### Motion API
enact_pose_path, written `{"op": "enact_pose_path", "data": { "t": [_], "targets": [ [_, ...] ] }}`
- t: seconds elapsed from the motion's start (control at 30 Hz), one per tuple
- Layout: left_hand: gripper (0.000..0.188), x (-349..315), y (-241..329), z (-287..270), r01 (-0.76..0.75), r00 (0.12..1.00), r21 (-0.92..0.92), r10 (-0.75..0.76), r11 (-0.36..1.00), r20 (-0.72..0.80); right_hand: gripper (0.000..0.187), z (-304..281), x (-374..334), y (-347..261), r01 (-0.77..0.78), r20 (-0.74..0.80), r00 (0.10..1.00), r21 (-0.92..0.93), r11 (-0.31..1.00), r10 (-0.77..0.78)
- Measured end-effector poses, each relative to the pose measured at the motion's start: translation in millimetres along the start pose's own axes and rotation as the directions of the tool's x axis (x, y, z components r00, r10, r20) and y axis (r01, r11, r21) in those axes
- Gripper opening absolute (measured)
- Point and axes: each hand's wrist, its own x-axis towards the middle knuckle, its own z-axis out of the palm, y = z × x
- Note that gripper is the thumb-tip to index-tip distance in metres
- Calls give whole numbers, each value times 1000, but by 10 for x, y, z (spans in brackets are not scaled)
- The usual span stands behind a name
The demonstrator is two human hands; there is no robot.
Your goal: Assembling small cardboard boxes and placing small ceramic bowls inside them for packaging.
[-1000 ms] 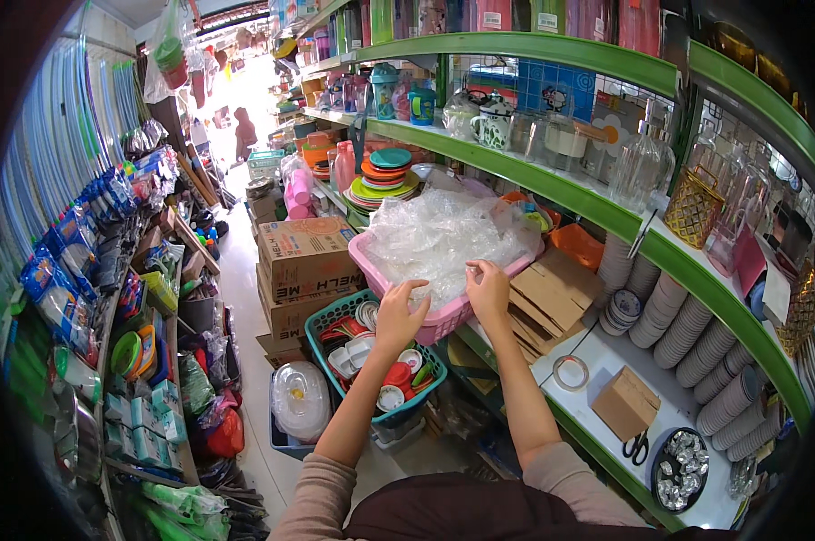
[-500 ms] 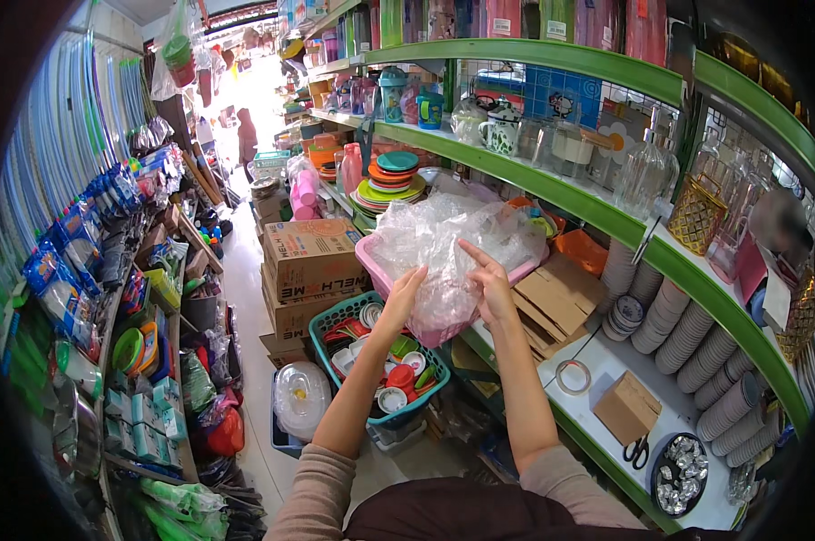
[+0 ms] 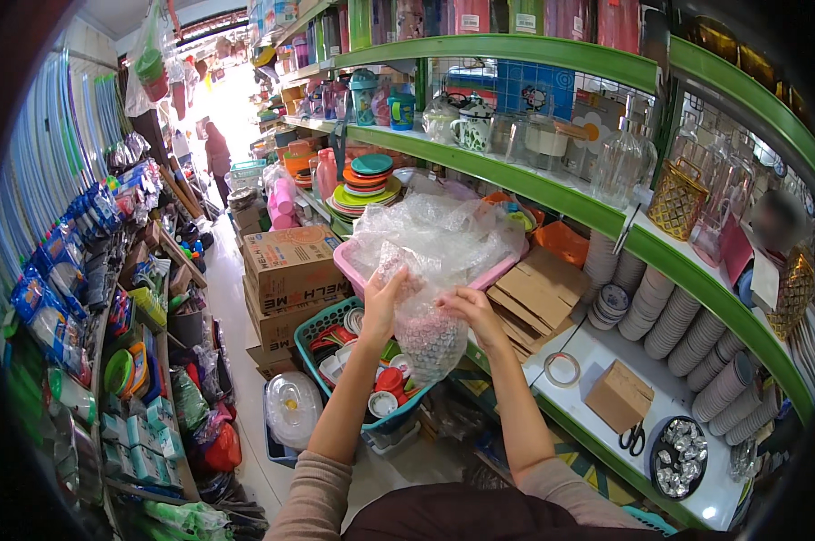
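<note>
A clear sheet of bubble wrap hangs between my hands, in front of the pink basket. My left hand is closed around its upper left part, thumb uppermost. With bent fingers, my right hand pinches its right edge. More crumpled clear plastic wrap heaps over the pink basket behind my hands. Below my left forearm stands a teal basket holding red, white and green plastic pieces.
Cardboard boxes are stacked at left of the baskets. On the green-edged shelf at right lie flattened cardboard, a tape roll, a small carton, scissors and stacked bowls. A person is in the far aisle.
My hands have closed on a sheet of bubble wrap and drawn it toward me from the heap. Before, their fingers were extended over the pink basket.
</note>
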Motion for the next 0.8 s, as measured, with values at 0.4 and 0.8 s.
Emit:
{"op": "enact_pose_path", "data": {
  "t": [0.4, 0.8],
  "targets": [
    [36, -312, -133, 93, -157, 890, 603, -152, 783, 429, 34, -50, -33, -202, 76, -102, 993, 193, 978, -56],
    [52, -341, -289, 286, -86, 817, 477, -212, 875, 536, 23, -334, -252, -124, 301, -352, 880, -108, 948, -319]
  ]
}}
